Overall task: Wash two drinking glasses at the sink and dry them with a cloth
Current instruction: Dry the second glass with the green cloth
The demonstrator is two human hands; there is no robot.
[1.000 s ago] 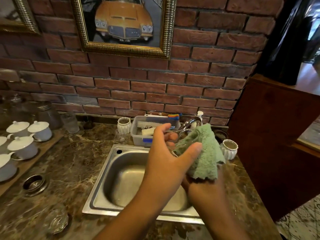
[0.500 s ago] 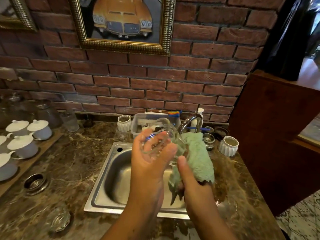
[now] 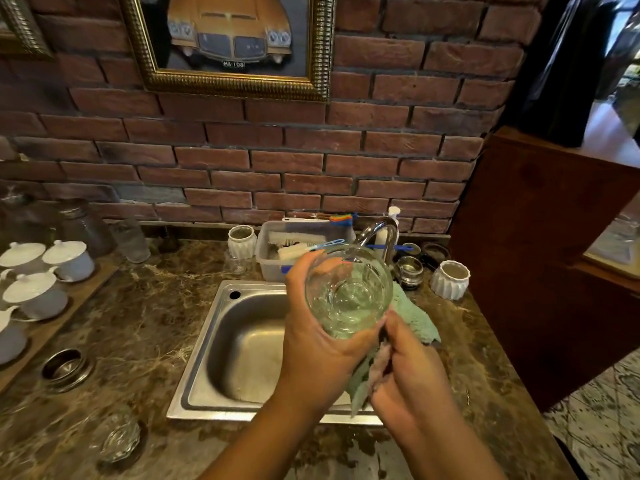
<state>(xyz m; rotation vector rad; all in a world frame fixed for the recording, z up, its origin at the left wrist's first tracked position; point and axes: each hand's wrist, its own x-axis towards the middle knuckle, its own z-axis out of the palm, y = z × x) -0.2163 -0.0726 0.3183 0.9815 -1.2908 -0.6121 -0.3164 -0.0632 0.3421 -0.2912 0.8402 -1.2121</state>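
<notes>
Drying looks to be the step in hand: the left hand grips the glass over the sink, the right hand clutches the cloth just beneath that grip, and next the cloth probably needs working inside the glass.

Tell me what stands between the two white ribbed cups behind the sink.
In the head view: a clear plastic tub of brushes, the tap and a small metal cup.
</notes>
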